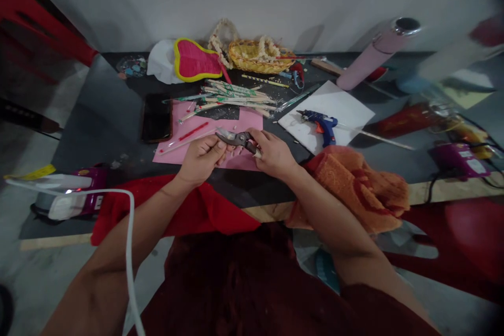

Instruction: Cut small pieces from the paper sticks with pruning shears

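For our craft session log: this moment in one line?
left hand: grips metal snips | right hand: grips metal snips | beneath hands: pink paper

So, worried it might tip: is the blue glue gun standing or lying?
Lying: the glue gun rests on its side on the white board, nozzle left.

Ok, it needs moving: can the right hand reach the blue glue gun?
Probably yes: the right hand lies close to the blue glue gun, nothing standing between, though it is holding the cutters.

left hand (200,160) and right hand (273,153) grip metal shears (236,139) above a pink paper sheet (252,122)
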Demonstrator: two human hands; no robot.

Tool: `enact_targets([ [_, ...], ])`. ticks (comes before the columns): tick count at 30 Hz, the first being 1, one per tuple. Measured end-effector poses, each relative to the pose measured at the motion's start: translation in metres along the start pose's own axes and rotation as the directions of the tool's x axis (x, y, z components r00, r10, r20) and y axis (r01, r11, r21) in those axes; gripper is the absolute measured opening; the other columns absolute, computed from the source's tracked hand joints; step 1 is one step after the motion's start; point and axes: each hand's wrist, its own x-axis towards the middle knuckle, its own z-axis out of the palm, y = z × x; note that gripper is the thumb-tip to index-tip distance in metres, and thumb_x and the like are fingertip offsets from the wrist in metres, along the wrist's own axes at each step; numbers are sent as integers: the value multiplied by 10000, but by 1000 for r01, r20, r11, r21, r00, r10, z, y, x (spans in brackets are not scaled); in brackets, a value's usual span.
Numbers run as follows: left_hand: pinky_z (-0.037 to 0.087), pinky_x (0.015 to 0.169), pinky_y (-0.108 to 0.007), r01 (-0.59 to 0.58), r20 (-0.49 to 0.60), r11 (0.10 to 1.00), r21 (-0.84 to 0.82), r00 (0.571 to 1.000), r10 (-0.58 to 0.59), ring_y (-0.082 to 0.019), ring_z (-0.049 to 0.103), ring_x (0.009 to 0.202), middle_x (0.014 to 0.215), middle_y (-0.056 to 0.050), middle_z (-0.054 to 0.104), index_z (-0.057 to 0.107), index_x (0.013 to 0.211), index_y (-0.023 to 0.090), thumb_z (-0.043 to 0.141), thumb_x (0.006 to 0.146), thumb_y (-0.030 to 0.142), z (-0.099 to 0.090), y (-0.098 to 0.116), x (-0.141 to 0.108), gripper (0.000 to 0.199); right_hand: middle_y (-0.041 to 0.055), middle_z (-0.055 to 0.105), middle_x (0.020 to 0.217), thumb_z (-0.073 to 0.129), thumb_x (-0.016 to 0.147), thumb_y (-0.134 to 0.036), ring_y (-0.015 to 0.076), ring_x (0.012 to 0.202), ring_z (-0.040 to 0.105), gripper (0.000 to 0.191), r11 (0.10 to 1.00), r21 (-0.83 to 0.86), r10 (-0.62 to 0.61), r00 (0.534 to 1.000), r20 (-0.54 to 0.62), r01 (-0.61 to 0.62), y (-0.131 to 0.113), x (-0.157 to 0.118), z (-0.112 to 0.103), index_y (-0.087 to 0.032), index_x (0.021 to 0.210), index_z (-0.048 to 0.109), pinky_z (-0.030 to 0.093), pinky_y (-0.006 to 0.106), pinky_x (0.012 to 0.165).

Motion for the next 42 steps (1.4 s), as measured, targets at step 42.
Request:
enact_targets([
  [42, 331, 460, -178, -86, 52, 974, 211, 996, 77, -52, 456, 489, 603, -13, 581, 635, 682, 129, 592, 845, 380, -3, 5, 6, 302, 107, 585, 1162, 488, 809, -272, 292, 1040, 529, 566, 995, -59, 75, 996, -51, -78, 0, 3, 2, -213, 1363, 387, 421, 406, 843],
])
